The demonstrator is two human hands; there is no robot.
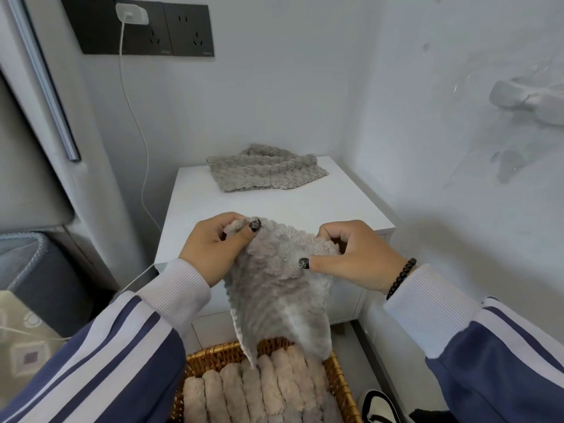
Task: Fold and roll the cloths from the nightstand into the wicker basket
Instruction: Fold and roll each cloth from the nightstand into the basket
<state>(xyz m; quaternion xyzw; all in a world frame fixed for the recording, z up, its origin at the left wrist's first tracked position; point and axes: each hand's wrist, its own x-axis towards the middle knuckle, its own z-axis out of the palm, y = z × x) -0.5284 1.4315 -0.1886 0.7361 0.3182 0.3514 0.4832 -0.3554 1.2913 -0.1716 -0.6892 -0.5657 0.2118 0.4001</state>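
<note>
I hold a fluffy grey cloth [276, 285] up in front of me, above the wicker basket [213, 357]. My left hand [213, 248] pinches its upper left corner and my right hand [351, 257] grips its upper right edge. The cloth hangs down, and its lower tip reaches the basket. Several rolled beige-grey cloths [259, 392] lie side by side in the basket. A small pile of grey cloths [265, 172] rests at the back of the white nightstand [213, 215].
A white charger cable [134, 117] runs from a black wall socket panel [137, 25] down past the nightstand's left side. A bed edge [33, 270] is at the left. Walls close in behind and to the right. A shoe [377, 406] stands beside the basket.
</note>
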